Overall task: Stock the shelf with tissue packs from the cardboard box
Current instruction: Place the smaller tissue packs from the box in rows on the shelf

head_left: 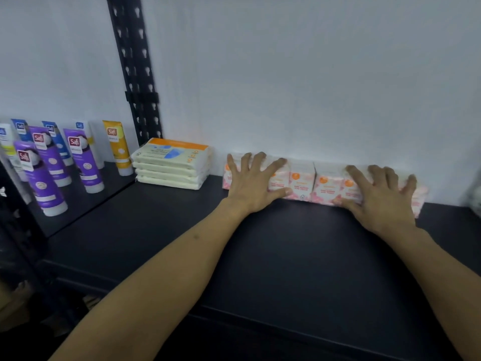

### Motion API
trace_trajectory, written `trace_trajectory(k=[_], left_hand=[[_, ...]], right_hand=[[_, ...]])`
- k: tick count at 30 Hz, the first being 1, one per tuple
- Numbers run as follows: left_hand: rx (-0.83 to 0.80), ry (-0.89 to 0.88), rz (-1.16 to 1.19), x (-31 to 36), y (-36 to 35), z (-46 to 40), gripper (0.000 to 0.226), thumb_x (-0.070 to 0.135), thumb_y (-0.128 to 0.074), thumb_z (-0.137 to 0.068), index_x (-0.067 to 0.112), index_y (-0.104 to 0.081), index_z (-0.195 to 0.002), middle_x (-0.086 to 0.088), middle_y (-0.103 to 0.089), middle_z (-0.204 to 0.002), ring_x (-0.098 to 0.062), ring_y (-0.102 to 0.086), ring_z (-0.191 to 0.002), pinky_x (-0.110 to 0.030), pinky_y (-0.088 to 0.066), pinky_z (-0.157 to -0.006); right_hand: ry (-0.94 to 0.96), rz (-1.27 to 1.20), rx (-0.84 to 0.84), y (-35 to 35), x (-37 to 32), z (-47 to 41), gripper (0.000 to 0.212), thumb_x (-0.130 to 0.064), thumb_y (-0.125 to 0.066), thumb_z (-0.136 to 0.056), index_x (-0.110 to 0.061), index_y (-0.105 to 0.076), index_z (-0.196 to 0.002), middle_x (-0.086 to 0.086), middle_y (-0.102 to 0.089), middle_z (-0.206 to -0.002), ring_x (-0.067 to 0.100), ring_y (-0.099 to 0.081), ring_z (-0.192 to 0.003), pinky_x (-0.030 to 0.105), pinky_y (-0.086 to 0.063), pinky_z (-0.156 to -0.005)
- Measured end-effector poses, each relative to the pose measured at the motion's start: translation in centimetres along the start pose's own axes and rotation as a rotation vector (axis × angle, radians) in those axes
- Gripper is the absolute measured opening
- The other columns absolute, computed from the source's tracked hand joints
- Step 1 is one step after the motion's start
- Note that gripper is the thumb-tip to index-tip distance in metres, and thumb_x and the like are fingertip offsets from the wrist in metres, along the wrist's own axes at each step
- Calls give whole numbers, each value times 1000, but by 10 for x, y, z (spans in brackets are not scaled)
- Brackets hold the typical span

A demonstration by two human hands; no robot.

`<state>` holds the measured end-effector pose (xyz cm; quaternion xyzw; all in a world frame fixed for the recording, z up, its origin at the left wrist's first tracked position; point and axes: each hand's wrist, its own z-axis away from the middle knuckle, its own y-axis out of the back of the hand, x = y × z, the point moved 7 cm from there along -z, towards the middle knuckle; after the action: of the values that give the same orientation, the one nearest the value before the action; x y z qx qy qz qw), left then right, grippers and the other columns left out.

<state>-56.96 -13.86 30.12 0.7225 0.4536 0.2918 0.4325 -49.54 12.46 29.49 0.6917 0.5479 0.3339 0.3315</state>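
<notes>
Left hand (253,183) and right hand (377,196), fingers splayed flat, press pink tissue packs (303,183) against shelf (260,256) back edge; uneven push may topple the row

A plain white wall (312,74) is seen behind the shelving, evenly lit, with a faint bluish cast and no visible fixtures. A black perforated metal upright (134,69), punched with keyhole slots, is set against the wall at the left and divides two bays. The board surface of the right bay is dark and matte, with soft shadow toward the front edge. In the left bay, upright cosmetic tubes (83,160) in purple, blue, white and yellow are ranged in rows. Just right of the upright, a stack of cream wipe packs (170,164) with an orange-topped label is noted. Lower left is dark and indistinct.
</notes>
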Motion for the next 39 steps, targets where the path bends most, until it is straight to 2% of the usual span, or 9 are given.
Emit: trace_trajectory(k=[4,9,14,18,24,28,34,37,39], left_hand=[[29,25,-66,4,5,5,83,85,-36,-87,48,-17,-158,-13,-15,-167,-39,-3,-155,-74,12,-114],[82,8,34,20,18,19,85,65,-52,-92,36,-11,-161,-20,-18,-164,-38,-5,-155,-65,7,-121],[117,-35,229,42,39,52,73,50,-58,-94,29,-28,-157,-14,-18,-165,-32,-12,-153,-52,-7,-126],[-45,6,282,56,38,88,74,48,-60,-94,29,-28,-157,-10,-14,-168,-31,-14,-153,-46,-10,-126],[-220,6,359,62,50,143,42,49,-56,-97,23,-59,-129,-1,-54,-137,-23,-47,-127,-40,-42,-106],[-206,-26,342,73,73,182,44,49,-52,-99,21,-60,-132,2,-61,-136,-21,-56,-121,-40,-47,-100],[-107,-40,151,86,77,256,60,53,-20,-107,21,-36,-156,0,-31,-166,-20,-22,-154,-45,-15,-125],[-122,-48,201,88,79,288,65,55,-24,-107,19,-23,-161,-2,-18,-170,-20,-9,-157,-44,-2,-127],[-92,-50,298,88,84,312,66,54,-31,-106,17,-25,-160,-4,-16,-170,-20,-8,-157,-43,-4,-128]], right_hand=[[-80,54,7,9,-5,5,88,-73,-49,-85,-34,-17,-157,19,-19,-160,43,-8,-150,69,-4,-115],[-109,-32,22,25,-13,20,98,-71,-56,-82,-16,-20,-154,21,-26,-157,40,-19,-148,66,-13,-116],[-31,-79,-24,42,-39,45,82,-58,-61,-87,-15,-30,-149,17,-26,-159,36,-19,-149,59,-19,-117],[-65,-178,-99,57,-52,75,64,-50,-58,-91,-14,-42,-142,10,-39,-150,30,-31,-141,50,-27,-113],[-164,-237,-206,82,-59,127,41,-43,-46,-98,-15,-52,-126,7,-56,-126,27,-50,-120,48,-28,-107],[-107,-297,-289,100,-67,161,33,-38,-42,-100,-15,-61,-115,6,-62,-126,28,-51,-119,47,-36,-100],[-62,-291,-200,125,-86,222,46,-37,-26,-107,-21,-52,-140,0,-47,-152,22,-37,-144,47,-24,-116],[-56,-397,-100,131,-91,257,45,-33,-25,-106,-18,-52,-139,3,-47,-153,23,-34,-147,46,-18,-121],[-60,-469,-80,137,-88,275,45,-33,-31,-102,-16,-54,-137,4,-47,-153,24,-33,-147,46,-17,-121]])
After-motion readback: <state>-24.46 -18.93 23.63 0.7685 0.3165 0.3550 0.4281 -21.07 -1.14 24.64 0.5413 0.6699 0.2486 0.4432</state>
